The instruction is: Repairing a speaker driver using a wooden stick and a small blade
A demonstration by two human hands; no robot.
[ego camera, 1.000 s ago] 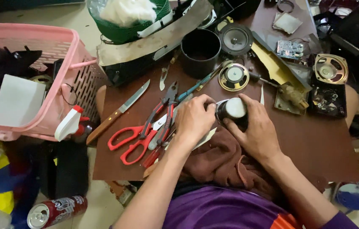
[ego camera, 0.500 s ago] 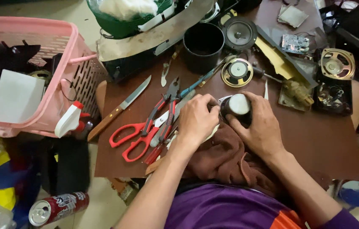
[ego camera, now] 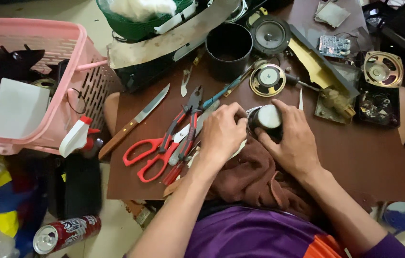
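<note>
The small round black speaker with a pale silvery face (ego camera: 265,119) sits between both hands near the middle of the dark brown board (ego camera: 355,162), just above a crumpled brown cloth (ego camera: 255,179) that spills toward the person's lap. The right hand (ego camera: 291,141) wraps around its right side, fingers curled over the top and thumb underneath — a firm, mostly closed grasp on the speaker body. The left hand (ego camera: 221,134) presses in from the left with fingers bent, their tips meeting the speaker's rim; whether it pinches something small there I cannot tell.

Just left of the left hand lies a jumble of tools: red-handled scissors (ego camera: 152,153), red-and-black pliers (ego camera: 188,122), and a wooden-handled kitchen knife (ego camera: 133,123) lying at a slant, well clear of the hands. Above the speaker, near but not touching, rests a bare speaker cone with a brass-coloured frame (ego camera: 267,80), and beside it a black cylindrical cup (ego camera: 229,48) — a larger black speaker (ego camera: 270,34) lies just to its right. Another gold-framed speaker (ego camera: 383,69) sits far right. Off the board to the left stand a pink plastic basket (ego camera: 76,81), a white spray bottle with a red trigger (ego camera: 77,136), and, on the floor, a red drink can (ego camera: 64,233).
</note>
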